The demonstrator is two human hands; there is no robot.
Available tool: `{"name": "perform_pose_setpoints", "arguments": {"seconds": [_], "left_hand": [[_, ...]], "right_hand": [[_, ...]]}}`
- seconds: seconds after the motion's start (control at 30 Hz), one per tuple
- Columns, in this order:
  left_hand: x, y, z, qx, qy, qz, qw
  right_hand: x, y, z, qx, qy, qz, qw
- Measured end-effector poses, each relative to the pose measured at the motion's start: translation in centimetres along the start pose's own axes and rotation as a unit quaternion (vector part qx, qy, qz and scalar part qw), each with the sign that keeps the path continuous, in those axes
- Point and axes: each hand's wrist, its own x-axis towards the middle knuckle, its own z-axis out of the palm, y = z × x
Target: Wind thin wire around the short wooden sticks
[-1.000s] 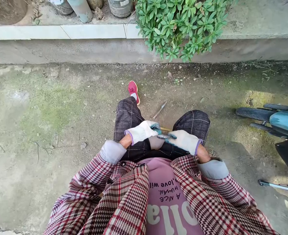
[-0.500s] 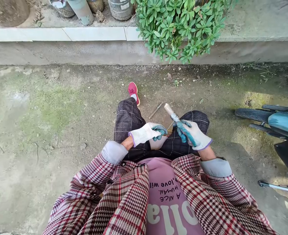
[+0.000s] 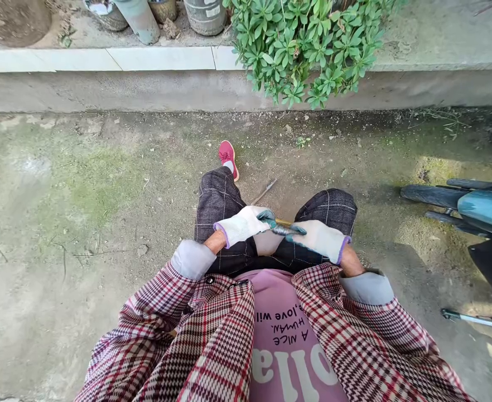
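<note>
Mid-wrapping, by the look of it. Left hand (image 3: 244, 224) at 9 o'clock and right hand (image 3: 318, 239) at 3 o'clock both clenched on wire-bound stick (image 3: 283, 229) over lap; some winding done, finish undeterminable. Thin rod (image 3: 265, 191) at 12 o'clock untouched.

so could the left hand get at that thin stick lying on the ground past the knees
Probably yes, with a lean forward. The left hand is busy gripping the wire-wrapped rod, while the stick lies in the open between the knees, with nothing covering it.
</note>
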Motion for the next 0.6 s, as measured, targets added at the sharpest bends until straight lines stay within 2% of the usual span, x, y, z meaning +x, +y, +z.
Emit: {"name": "perform_pose_setpoints", "arguments": {"seconds": [0.1, 0.17, 0.23, 0.3, 0.37, 0.43, 0.53, 0.57, 0.6], "left_hand": [[0.2, -0.5, 0.9, -0.055, 0.004, -0.039, 0.998], [0.4, -0.9, 1.4, -0.107, -0.006, -0.045, 0.993], [0.5, -1.2, 1.7, -0.136, -0.015, -0.014, 0.991], [0.6, -1.5, 1.8, -0.139, -0.019, 0.016, 0.99], [0.8, -1.6, 1.6, -0.129, -0.014, 0.014, 0.991], [0.9, -1.6, 1.2, -0.108, 0.005, -0.012, 0.994], [1.0, -1.3, 0.3, -0.081, 0.032, -0.037, 0.995], [1.0, -1.1, 0.1, -0.073, 0.034, -0.034, 0.996], [0.9, -0.9, -0.1, -0.062, 0.031, -0.028, 0.997]], "right_hand": [[-0.1, 0.7, -1.1, -0.034, 0.084, 0.018, 0.996], [-0.5, 0.5, -1.7, 0.042, 0.128, 0.047, 0.99], [-1.0, -0.1, -1.9, 0.187, 0.135, 0.065, 0.971], [-1.6, -0.9, -2.0, 0.325, 0.106, 0.065, 0.938], [-2.1, -1.6, -2.0, 0.381, 0.056, 0.049, 0.922], [-2.4, -2.0, -2.1, 0.349, -0.038, 0.038, 0.935], [-2.2, -2.2, -1.8, 0.219, -0.187, 0.025, 0.957], [-2.0, -2.1, -1.6, 0.179, -0.198, 0.021, 0.963], [-1.8, -2.0, -1.4, 0.147, -0.176, 0.017, 0.973]]}}
